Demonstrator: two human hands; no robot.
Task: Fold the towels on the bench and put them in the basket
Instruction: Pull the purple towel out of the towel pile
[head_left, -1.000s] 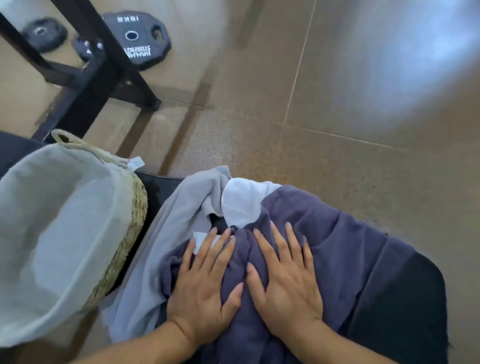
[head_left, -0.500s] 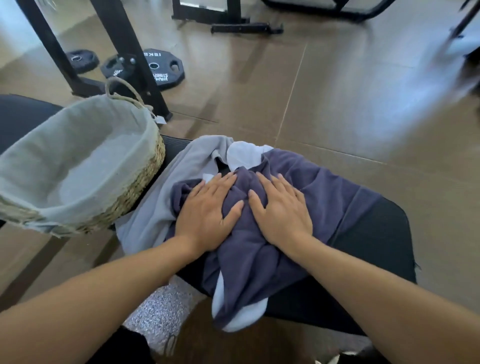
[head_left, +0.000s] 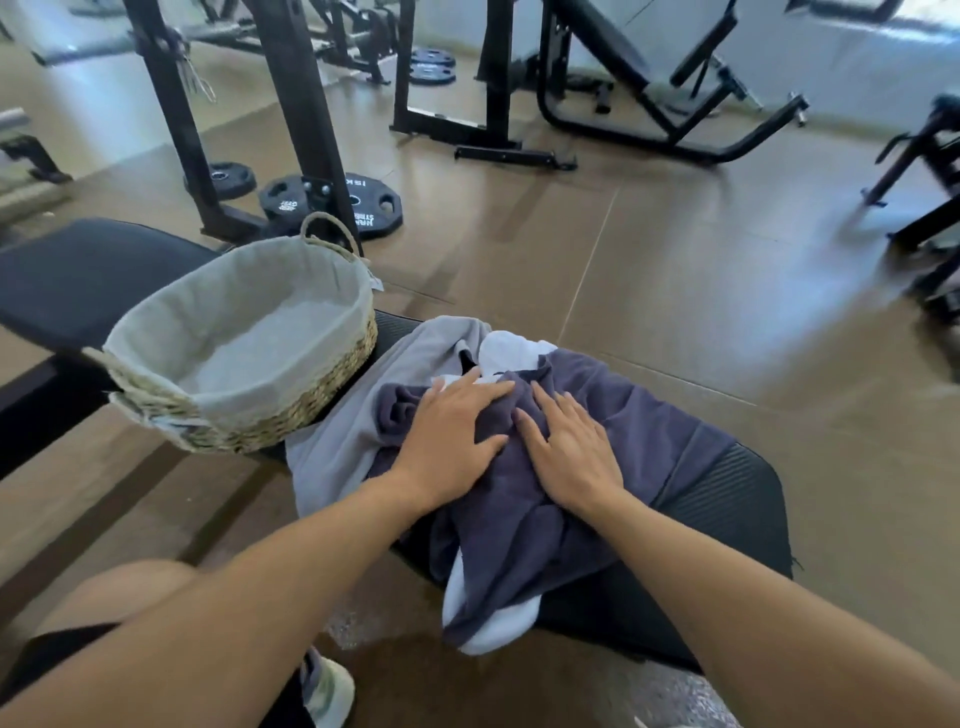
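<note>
Bench pad (head_left: 78, 280), black, is lying at the far left, with the basket (head_left: 332, 400) sitting partly on it. Basket: woven straw, pale grey cloth lining, rope handle at the far rim; it is standing upright, with nothing showing inside but the lining. Just beside it to the right, a light grey towel (head_left: 337, 447) is spreading over the second black bench section (head_left: 727, 514), its near edge hanging off toward me. A white towel (head_left: 511, 351) is peeking out at the far side of the heap, and another white patch is dangling below the bench edge at the front. A dark blue towel (head_left: 649, 426), crumpled and unfolded, is lying on top of the others, one end drooping over the near edge.

I am resting my left hand (head_left: 452, 436) flat on the dark blue towel, fingers straight and together, fingertips reaching the white towel. I am laying my right hand (head_left: 571, 452) flat beside it on the same towel, fingers straight and slightly spread, grasping nothing. The two hands are lying close, thumbs nearly meeting.

Weight plates (head_left: 332, 202) are lying on the brown floor (head_left: 675, 270) behind the basket, at the foot of a black rack (head_left: 176, 119). An incline bench (head_left: 649, 78) is standing at the far right.
</note>
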